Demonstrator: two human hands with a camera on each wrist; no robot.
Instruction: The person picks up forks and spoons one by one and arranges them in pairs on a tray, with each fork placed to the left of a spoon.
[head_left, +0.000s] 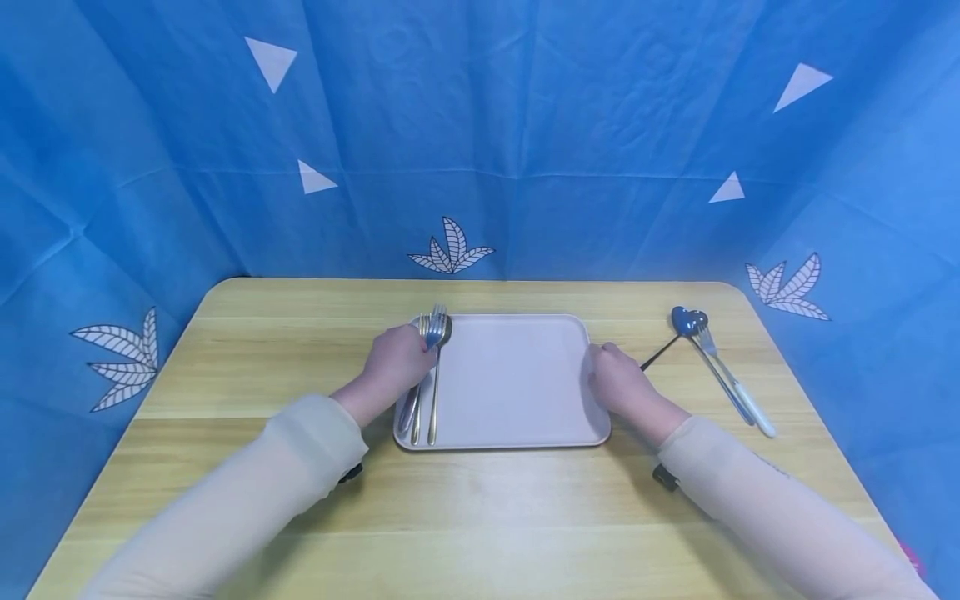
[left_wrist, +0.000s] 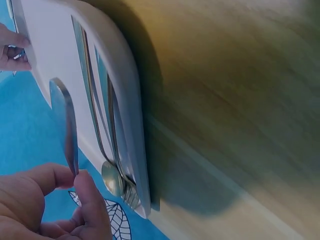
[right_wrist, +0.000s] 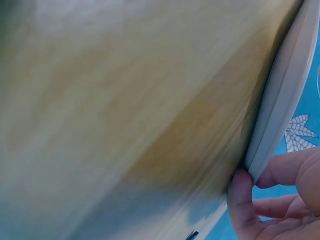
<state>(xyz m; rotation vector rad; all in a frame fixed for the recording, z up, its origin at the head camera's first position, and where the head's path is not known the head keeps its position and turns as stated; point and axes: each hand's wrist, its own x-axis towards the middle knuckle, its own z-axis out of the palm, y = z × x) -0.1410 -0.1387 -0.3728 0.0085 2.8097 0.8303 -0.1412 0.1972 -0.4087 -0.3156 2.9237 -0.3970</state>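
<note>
A pale rectangular tray [head_left: 517, 383] lies on the table. Over its left side my left hand [head_left: 397, 362] pinches a silver fork [head_left: 435, 327] between thumb and finger; in the left wrist view the broad handle of this fork [left_wrist: 63, 117] points up from the fingertips. Beneath, a gold spoon [left_wrist: 112, 178] and a gold fork [left_wrist: 131, 195] rest side by side along the tray's left edge. At the other end, my right hand [head_left: 618, 379] grips the tray's right rim; thumb and finger of the right hand [right_wrist: 272, 200] pinch that rim in the right wrist view.
To the right of the tray lie two crossed spoons [head_left: 680, 320] with dark shiny bowls and a fork with a pale handle [head_left: 753, 408]. A blue patterned curtain [head_left: 480, 125] hangs behind and beside the wooden table [head_left: 480, 517].
</note>
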